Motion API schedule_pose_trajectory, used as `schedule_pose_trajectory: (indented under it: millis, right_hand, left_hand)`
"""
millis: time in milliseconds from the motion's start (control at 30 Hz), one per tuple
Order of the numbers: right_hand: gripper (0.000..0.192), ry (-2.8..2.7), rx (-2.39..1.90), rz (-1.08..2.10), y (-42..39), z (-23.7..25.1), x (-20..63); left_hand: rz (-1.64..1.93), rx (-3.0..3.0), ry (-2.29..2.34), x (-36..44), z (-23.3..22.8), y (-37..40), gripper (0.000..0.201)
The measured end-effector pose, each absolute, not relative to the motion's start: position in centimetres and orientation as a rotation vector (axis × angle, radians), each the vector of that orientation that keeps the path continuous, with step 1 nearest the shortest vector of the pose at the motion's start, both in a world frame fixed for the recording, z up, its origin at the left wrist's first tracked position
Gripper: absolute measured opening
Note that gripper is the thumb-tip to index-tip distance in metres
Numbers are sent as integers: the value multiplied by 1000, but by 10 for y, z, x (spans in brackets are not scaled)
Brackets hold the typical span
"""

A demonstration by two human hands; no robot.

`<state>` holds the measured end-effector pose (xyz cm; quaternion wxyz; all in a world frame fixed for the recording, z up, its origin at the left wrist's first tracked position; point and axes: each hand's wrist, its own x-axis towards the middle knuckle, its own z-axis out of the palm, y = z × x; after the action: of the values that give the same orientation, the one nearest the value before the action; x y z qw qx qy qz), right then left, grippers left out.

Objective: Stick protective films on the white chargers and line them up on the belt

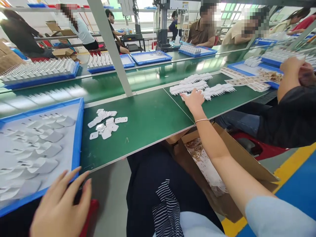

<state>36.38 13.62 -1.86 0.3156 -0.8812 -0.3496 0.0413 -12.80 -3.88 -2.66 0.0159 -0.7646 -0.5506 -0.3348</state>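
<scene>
My right hand [194,100] stretches forward over the green work surface, its fingers around the near end of a group of white plastic pieces with thin pins. More such white pieces [219,90] lie in rows beside it. My left hand [64,200] is open with fingers spread, holding nothing, by the near corner of a blue-edged tray [80,131]. Inside that tray stand several rows of white plastic housings [50,135] with thin prongs. Small flat white plates [106,123] with slots are scattered loosely on the green table [148,121] between my hands.
A cardboard box [254,168] with scraps sits below the table edge on the right. A co-worker's hands [295,70] are at the right, near a blue tray [237,65] and flat card sheets [249,80]. A slanted metal post [111,46] rises behind the table.
</scene>
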Motion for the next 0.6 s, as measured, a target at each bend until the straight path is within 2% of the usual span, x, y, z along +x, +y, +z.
schedule_pose_trajectory:
  millis: [133, 600]
  right_hand:
    - [77, -923, -2503, 87, 151, -21, 365]
    - [78, -1209, -2433, 76, 130, -28, 363]
  left_hand:
    - [-942, -2461, -1530, -99, -49, -41, 25]
    - [-964, -2547, -1482, -103, -60, -52, 21]
